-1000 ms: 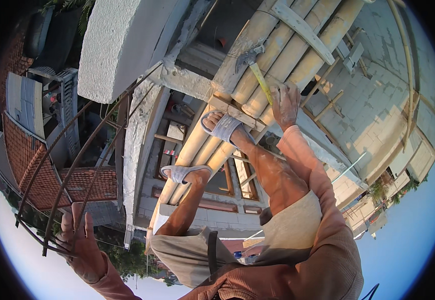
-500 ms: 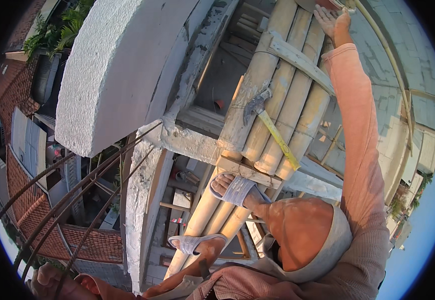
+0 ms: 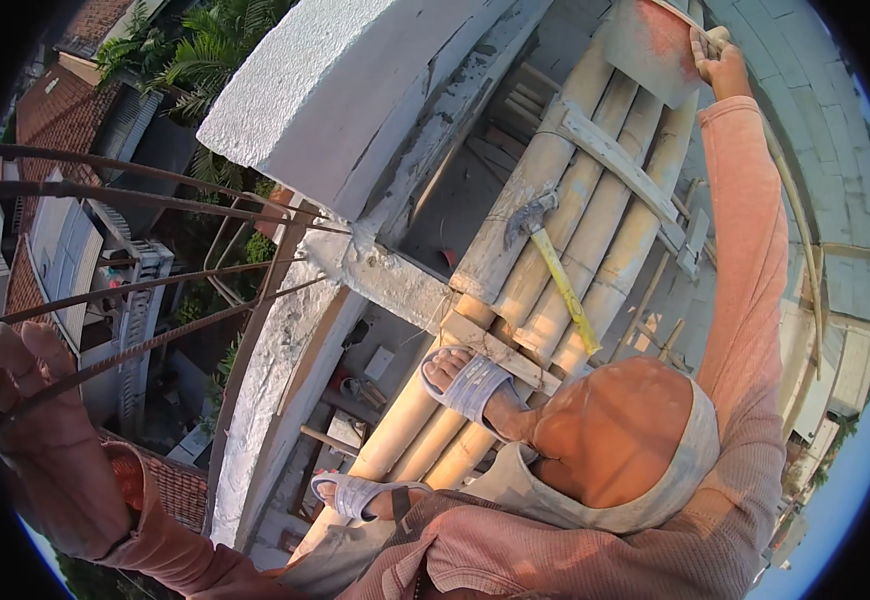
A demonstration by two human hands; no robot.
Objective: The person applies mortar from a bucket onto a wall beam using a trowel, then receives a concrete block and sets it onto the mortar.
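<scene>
My right hand (image 3: 718,62) grips the pale edge of a flat grey, red-stained object (image 3: 653,55) at the top of the bamboo platform. A hammer (image 3: 560,278) with a yellow handle lies loose on the bamboo poles (image 3: 503,275); its dark head points up-left. My left hand (image 3: 35,410) is at the far left, fingers hooked round one of several rusty steel bars (image 3: 125,360) that jut out from a concrete corner. My feet, in grey-blue sandals (image 3: 470,390), rest on the lower bamboo poles, with my right knee bent up.
A white rough block wall (image 3: 305,110) rises at top left, beside a concrete beam (image 3: 395,282). Openings between beams show a lower level. Tiled roofs (image 3: 50,105) and palms lie far below on the left; a pale block surface (image 3: 825,170) spans the right.
My right hand has left the hammer on the bamboo, reached up and right open, and closed on the grey object. My right knee has bent upward; the view has shifted with me.
</scene>
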